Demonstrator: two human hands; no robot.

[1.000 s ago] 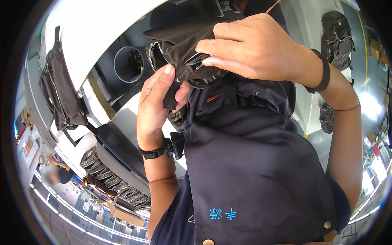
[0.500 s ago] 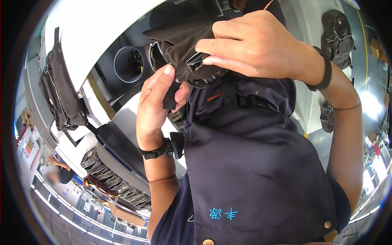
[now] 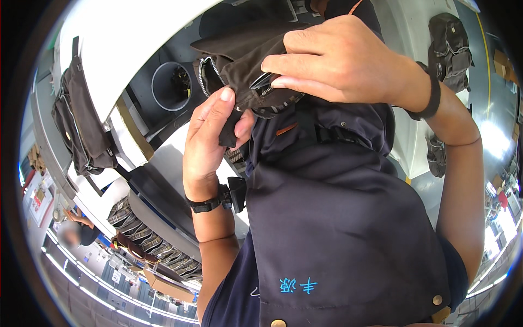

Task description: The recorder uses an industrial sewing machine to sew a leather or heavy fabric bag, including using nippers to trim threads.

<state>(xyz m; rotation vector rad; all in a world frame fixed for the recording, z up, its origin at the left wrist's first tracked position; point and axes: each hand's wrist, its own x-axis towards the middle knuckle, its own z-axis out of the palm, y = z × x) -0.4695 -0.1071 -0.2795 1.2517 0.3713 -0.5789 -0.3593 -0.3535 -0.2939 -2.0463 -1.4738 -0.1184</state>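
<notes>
A dark brown fabric bag (image 3: 245, 71) with metal zippers is held up in front of me. My left hand (image 3: 210, 131) is closed on its near edge, thumb on top, with a short dark strap end (image 3: 229, 129) hanging between the fingers. My right hand (image 3: 343, 62) is closed above the bag, pinching what look like thread snips (image 3: 261, 80); their thin metal blades lie close to the fabric by a zipper, and the rest is hidden in my fingers. An open zipper (image 3: 210, 73) curves along the bag's left side. Checked lining shows underneath.
A round grey bin (image 3: 171, 86) with dark scraps inside stands behind my left hand. Similar bags lie on the white surface at left (image 3: 81, 120) and at right (image 3: 450, 46). Several folded pieces (image 3: 152, 240) are lined up at lower left. A person (image 3: 81, 231) is far off at left.
Both hands stay nearly in place on the bag. My left hand has shifted very slightly to the right, and the blades have moved slightly.
</notes>
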